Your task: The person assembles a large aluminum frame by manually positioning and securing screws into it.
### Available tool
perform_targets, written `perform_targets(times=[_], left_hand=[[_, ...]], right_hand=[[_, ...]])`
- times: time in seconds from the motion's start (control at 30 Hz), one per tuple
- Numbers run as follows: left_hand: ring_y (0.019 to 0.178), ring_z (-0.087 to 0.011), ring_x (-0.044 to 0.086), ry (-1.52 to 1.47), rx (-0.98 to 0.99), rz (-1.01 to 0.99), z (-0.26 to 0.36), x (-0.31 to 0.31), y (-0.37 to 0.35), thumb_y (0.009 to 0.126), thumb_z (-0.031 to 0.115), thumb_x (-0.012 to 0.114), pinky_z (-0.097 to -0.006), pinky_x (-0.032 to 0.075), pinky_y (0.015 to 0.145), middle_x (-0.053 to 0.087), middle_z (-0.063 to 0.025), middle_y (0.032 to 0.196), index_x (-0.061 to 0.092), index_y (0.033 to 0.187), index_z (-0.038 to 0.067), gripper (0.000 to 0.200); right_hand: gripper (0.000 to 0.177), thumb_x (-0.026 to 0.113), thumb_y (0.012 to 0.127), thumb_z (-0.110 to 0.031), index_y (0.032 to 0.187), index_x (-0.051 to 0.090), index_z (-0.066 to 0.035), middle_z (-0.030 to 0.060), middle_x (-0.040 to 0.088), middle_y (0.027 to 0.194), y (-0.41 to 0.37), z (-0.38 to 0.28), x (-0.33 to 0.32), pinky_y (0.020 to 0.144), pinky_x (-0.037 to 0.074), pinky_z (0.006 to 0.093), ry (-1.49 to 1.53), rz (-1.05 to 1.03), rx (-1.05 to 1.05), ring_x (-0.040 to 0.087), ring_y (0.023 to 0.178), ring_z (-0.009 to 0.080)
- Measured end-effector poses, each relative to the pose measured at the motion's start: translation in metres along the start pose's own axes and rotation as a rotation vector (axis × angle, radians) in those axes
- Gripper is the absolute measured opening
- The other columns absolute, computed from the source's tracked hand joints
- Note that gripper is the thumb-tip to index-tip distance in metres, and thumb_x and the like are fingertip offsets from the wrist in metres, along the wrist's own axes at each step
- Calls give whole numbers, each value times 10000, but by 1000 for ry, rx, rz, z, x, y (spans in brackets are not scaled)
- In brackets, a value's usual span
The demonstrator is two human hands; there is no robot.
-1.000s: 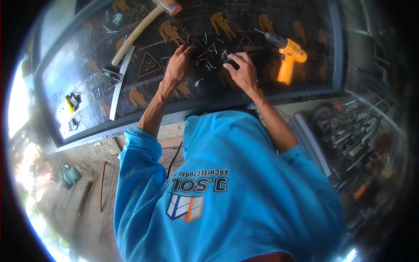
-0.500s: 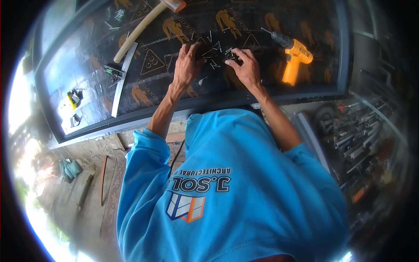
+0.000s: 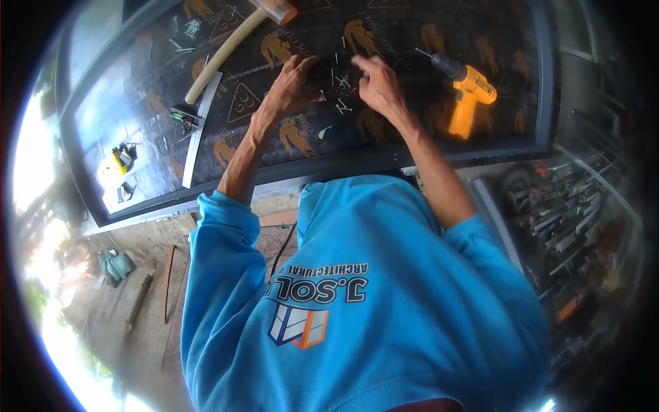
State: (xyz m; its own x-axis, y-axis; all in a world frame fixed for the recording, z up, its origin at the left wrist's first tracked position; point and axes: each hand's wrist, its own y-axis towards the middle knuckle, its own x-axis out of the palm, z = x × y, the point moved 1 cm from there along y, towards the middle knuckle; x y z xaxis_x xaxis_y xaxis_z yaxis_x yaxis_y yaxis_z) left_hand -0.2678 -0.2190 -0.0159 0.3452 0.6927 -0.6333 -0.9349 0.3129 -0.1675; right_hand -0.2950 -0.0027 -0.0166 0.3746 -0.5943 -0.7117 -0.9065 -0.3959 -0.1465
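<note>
Small screws (image 3: 342, 82) lie scattered on a dark printed board (image 3: 302, 147), between my two hands. My left hand (image 3: 292, 88) hovers at their left side, thumb apart from loosely bent fingers, somewhat blurred; I see nothing in it. Close on the screws' right is my right hand (image 3: 379, 85), index finger stretched toward them and the other fingers partly hidden. A small pale scrap (image 3: 325, 132) sits nearer my body. To the right of my right hand, a yellow cordless drill (image 3: 471, 99) with a bit fitted rests on its side.
A wooden-handled hammer (image 3: 230, 51) and a metal ruler (image 3: 202, 134) lie left of my hands. Farther left is a yellow tape measure (image 3: 122, 159). More screws (image 3: 192, 29) sit at the far left. A grey frame (image 3: 542, 75) borders the board. Metal offcuts (image 3: 566, 220) are piled at right.
My right hand has shifted left and up, its thumb and finger no longer close together over the screws. My left hand has tilted slightly lower. The view has shifted a little.
</note>
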Motion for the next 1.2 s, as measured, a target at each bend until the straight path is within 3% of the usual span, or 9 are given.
perform_targets(times=[0.1, 0.2, 0.53, 0.6, 0.73, 0.83, 0.97, 1.07, 1.2], left_hand=[[1122, -388, 460, 155, -163, 29, 18, 10, -16, 509, 140, 859, -404, 435, 967, 439, -222, 1198, 307, 1400, 17, 1055], [1160, -382, 450, 179, -204, 40, 31, 29, -22, 462, 144, 884, -407, 419, 988, 407, -208, 1242, 260, 1415, 10, 1146], [1092, -351, 495, 31, -124, 279, 30, 58, -18, 652, 143, 763, -388, 423, 956, 525, -187, 1131, 514, 1253, 18, 663], [1072, -332, 525, -21, -135, 258, 33, 55, -22, 656, 141, 764, -384, 441, 933, 538, -170, 1151, 522, 1258, 43, 657], [919, -278, 632, -140, -367, 744, 50, 54, -86, 735, 134, 741, -330, 501, 840, 608, -145, 1055, 564, 1228, 51, 530], [826, -161, 627, -321, -551, 1213, 72, 83, -167, 863, 145, 650, -285, 499, 739, 648, -88, 917, 603, 1156, 41, 315], [771, -119, 583, -452, -971, 1535, 97, 172, -265, 891, 243, 634, -270, 487, 680, 645, -74, 914, 604, 1149, 32, 335], [857, -192, 623, -592, -1227, 1449, 83, 278, -305, 874, 290, 623, -300, 516, 698, 644, -133, 1029, 596, 1156, -5, 409], [853, -198, 637, -927, -1385, 1337, 68, 428, -308, 835, 291, 650, -306, 526, 672, 655, -149, 1017, 603, 1146, -21, 443]], right_hand=[[520, 518, 675, 110, 1177, 575, -13, 140, 544, 1104, 42, -7, -13, 858, 459, 375, -175, 217, -258, 531, 983, 325], [557, 525, 658, 106, 1200, 559, -20, 130, 525, 1152, 59, -7, 1, 932, 417, 379, -297, 56, -303, 475, 1076, 332], [525, 525, 680, 121, 1190, 572, 6, 165, 551, 1103, -6, -1, 13, 910, 445, 361, -24, -50, -349, 547, 1016, 303], [500, 453, 737, 147, 1193, 581, -12, 140, 589, 1044, -5, 3, 2, 838, 489, 298, 302, -139, -106, 605, 929, 238], [350, 472, 817, 84, 1131, 604, 3, 113, 645, 927, -27, -2, -23, 748, 497, 236, 335, 65, -93, 616, 830, 151], [178, 565, 842, -35, 981, 656, 26, 84, 682, 847, -86, -46, -18, 635, 518, 245, 650, -395, -65, 640, 716, 110], [212, 542, 894, -54, 1054, 636, 48, 125, 679, 926, -192, -35, 51, 722, 529, 270, 556, -1101, -13, 657, 805, 152], [287, 511, 901, -149, 1101, 617, 26, 202, 659, 1031, -244, 12, 105, 840, 490, 369, 61, -1038, -241, 641, 960, 317], [319, 531, 868, -225, 1091, 641, -24, 206, 643, 1057, -242, 169, 194, 883, 456, 412, -454, -893, -53, 596, 1026, 368]])
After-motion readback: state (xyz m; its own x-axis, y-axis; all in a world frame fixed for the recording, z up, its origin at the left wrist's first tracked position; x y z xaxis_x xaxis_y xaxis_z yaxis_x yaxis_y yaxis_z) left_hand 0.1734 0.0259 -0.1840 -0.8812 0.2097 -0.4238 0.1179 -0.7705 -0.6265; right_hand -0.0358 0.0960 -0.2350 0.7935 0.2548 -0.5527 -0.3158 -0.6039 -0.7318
